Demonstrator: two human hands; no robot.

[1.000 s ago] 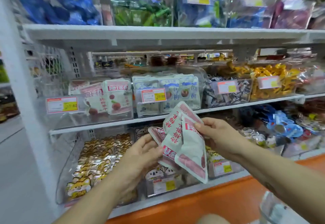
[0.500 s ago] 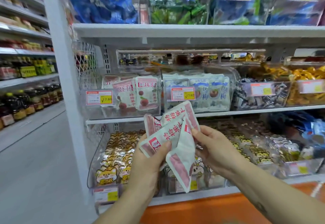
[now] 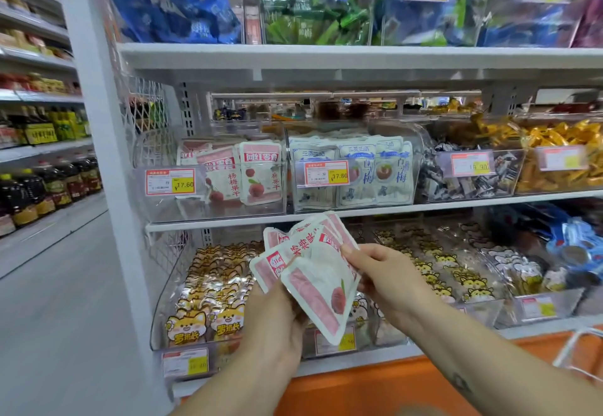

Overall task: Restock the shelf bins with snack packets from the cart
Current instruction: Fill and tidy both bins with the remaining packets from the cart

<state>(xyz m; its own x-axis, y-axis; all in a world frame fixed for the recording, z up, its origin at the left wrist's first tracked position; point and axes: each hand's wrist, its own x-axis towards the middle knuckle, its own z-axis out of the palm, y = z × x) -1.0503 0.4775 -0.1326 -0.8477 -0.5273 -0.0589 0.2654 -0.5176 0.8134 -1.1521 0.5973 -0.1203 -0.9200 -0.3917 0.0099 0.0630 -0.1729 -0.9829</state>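
Both hands hold a fanned bunch of pink-and-white snack packets (image 3: 311, 270) in front of the lower shelf. My left hand (image 3: 277, 321) grips the bunch from below. My right hand (image 3: 381, 273) pinches its right edge with thumb and fingers. Above and to the left, on the middle shelf, a clear bin (image 3: 156, 206) holds matching pink-and-white packets (image 3: 243, 175) standing upright toward its right side; the bin's left part shows only a price tag. A white cart edge (image 3: 574, 347) peeks in at the lower right.
Beside that bin stands a clear bin of blue-and-white packets (image 3: 359, 170), then bins of wrapped sweets (image 3: 473, 177). The lower shelf holds bins of cartoon-dog packets (image 3: 208, 285). A white upright post (image 3: 98, 154) borders the shelves on the left, with an aisle and bottles (image 3: 49, 187) beyond.
The view has swung left, bringing the aisle into sight. The packets, held at both ends before, now sit fanned in my left hand, with my right hand still at their edge.
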